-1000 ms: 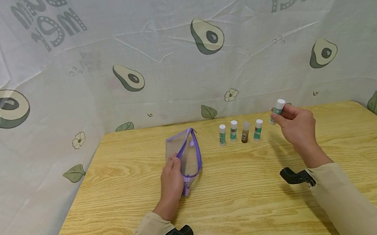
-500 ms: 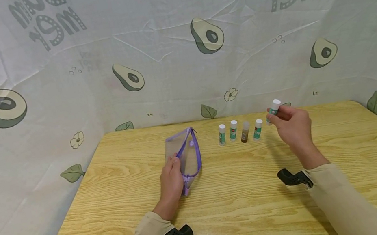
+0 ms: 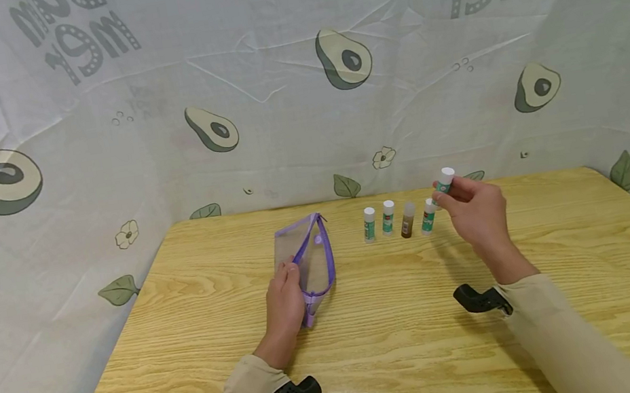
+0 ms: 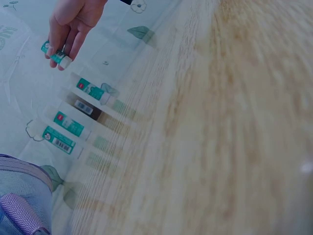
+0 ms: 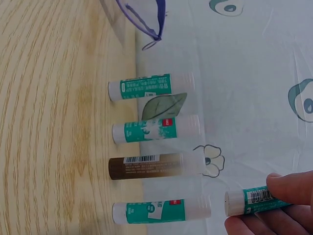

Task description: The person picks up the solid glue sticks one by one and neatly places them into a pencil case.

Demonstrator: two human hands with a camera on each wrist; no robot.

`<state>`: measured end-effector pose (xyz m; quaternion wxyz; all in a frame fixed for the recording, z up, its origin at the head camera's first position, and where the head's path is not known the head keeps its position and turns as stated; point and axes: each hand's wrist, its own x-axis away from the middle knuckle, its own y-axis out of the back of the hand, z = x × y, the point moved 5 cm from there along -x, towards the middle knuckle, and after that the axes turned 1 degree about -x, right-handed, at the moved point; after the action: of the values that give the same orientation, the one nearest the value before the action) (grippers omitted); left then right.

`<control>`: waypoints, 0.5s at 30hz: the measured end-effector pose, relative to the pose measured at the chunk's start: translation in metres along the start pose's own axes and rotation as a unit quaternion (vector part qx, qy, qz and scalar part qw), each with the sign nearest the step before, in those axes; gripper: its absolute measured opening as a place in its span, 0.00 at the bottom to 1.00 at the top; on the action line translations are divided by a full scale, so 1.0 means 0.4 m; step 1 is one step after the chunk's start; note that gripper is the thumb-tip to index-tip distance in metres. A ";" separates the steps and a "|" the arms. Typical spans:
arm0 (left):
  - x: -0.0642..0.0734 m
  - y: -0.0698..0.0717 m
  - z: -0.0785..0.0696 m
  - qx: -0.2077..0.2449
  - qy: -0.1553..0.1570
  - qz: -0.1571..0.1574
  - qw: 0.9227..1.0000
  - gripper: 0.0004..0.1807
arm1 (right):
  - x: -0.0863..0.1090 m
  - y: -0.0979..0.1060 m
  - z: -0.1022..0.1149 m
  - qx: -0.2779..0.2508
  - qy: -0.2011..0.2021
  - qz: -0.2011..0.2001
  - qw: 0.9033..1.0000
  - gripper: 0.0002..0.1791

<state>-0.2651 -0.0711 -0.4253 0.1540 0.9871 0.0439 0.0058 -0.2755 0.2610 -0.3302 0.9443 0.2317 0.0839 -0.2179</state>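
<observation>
4 upright tubes (image 3: 407, 222) block the low straight line from right hand (image 3: 476, 212) to pouch (image 3: 315, 266); narrow gaps between them. Cloth wall (image 3: 284, 160) behind. Passable: above the row, or across bare table (image 3: 396, 321) nearside. Left hand (image 3: 283, 301) obstructs pouch's left.

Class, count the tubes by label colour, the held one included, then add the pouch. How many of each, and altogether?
Green-labelled tubes: 4 (3 standing, 1 in the right hand)
Brown tube: 1
Purple-trimmed pouch: 1
Total: 6
</observation>
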 end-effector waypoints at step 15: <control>0.001 0.003 0.000 -0.010 -0.006 -0.002 1.000 0.29 | 0.008 -0.043 0.021 0.002 0.023 0.015 1.000 0.22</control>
<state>-0.2646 -0.0724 -0.4251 0.1638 0.9855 0.0446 0.0002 -0.2800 0.2422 -0.3305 0.9449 0.2395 0.1019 -0.1985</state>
